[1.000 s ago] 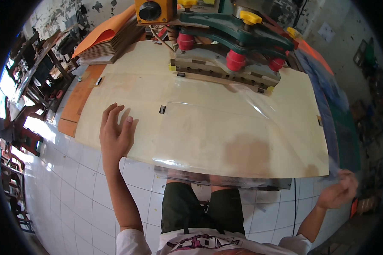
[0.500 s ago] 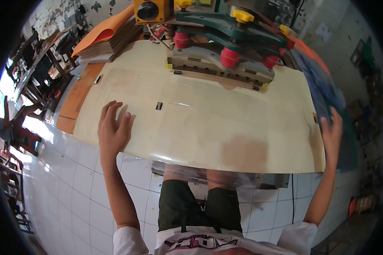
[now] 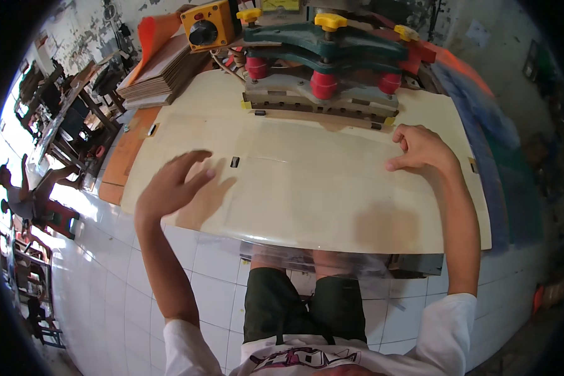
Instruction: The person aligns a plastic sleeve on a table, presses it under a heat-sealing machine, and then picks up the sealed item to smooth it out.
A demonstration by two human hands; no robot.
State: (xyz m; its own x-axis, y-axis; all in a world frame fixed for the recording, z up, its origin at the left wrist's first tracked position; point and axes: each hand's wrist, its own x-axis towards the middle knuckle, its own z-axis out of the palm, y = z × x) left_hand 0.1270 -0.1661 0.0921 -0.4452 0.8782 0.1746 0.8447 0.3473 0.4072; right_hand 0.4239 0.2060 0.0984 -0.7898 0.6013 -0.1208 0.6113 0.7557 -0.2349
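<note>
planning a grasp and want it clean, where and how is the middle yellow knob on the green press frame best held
Probably by the lobed rim of the middle yellow knob, coming from the near side and above: it stands raised over the green press frame, with its near side uncovered. The right hand looks closer than the left hand.

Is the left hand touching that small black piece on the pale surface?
Apart: the head view shows pale surface between the left hand and the black piece.

Dark-and-pink lettering (image 3: 307,359) printed across front of white shirt (image 3: 385,365).
</note>
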